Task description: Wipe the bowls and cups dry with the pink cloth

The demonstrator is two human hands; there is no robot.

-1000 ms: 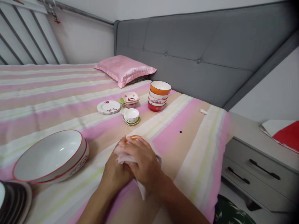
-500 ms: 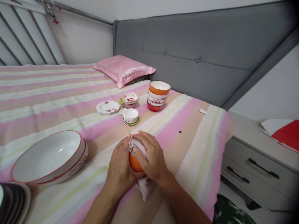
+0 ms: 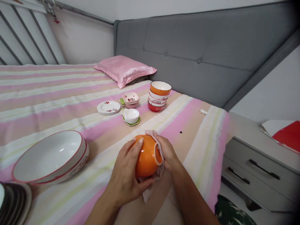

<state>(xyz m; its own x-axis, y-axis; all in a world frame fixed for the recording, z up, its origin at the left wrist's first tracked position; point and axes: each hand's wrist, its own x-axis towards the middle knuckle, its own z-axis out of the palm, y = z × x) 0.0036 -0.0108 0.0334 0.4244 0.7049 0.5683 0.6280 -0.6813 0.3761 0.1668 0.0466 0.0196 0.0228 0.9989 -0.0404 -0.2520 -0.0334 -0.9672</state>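
An orange bowl (image 3: 145,157) is held on its side above the bed, its white-edged foot turned to the right. My left hand (image 3: 126,168) grips the bowl from the left, fingers over the top and thumb underneath. On the other side, my right hand (image 3: 168,153) is closed on a pale cloth (image 3: 152,133) pressed against the bowl's foot. Part of the cloth hangs below the bowl. The right fingertips are hidden behind the cloth and bowl.
Large red-rimmed bowls (image 3: 50,159) and dark stacked dishes (image 3: 14,200) stand at left. Ahead are flowered plates (image 3: 109,107), small white dishes (image 3: 131,115), pink bowls (image 3: 130,98), and a bowl stack (image 3: 159,93). A pink pillow (image 3: 125,69) lies behind; a nightstand (image 3: 260,165) stands right.
The orange bowl has been turned so its outside and foot show. My right hand and the cloth have moved from over the bowl to its right side.
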